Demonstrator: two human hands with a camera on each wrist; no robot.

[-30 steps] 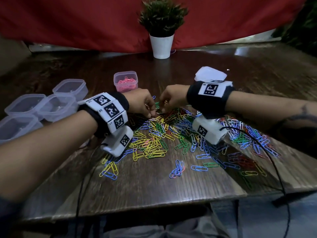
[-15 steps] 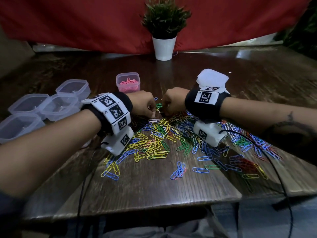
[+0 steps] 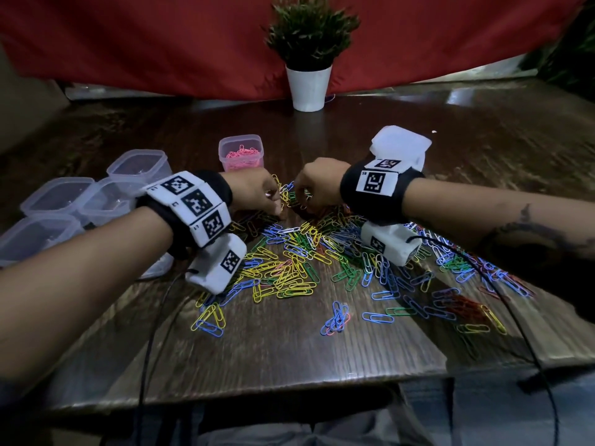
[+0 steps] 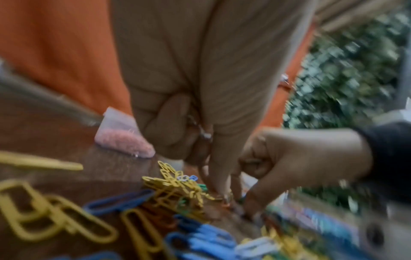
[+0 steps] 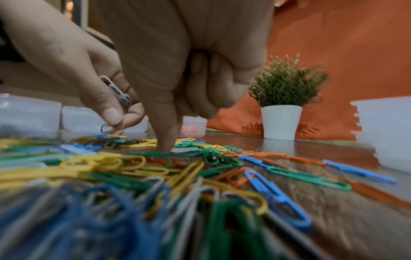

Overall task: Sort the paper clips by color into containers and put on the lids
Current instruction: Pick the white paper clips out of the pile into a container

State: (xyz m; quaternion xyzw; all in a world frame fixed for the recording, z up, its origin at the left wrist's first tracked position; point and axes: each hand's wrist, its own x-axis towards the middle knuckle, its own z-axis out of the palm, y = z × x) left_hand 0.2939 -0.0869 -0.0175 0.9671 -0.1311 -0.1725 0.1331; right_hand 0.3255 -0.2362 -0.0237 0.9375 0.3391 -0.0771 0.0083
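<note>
Dark wooden bench under dim light, red cloth behind.

Left hand: lowered to far edge of the paper clip pile, fingers curled, thumb and forefinger pinching a white paper clip; more pale clips apparently tucked in the curled fingers, presumably to gather several of one colour before a trip to a container.

Right hand: just beside the left, knuckles up, forefinger pointed down into the pile with the tip touching the bench next to another white clip; remaining fingers curled. Cannot tell whether anything held.

Pile: mixed yellow, blue, green, red and white, spread across the bench centre and out to the right, loose and overlapping. Snagging of neighbouring clips judged likely on lifting.

Pink paper clips: already in the open container just beyond the left hand; no lid on.

Empty containers: clustered at far left, near the left forearm, open.

Stack of lids: behind the right wrist, apart from the containers, untouched.

Potted plant: at far edge, clear of work.

Assessment: one colour sorted, white in hand, most of the task outstanding.
</note>
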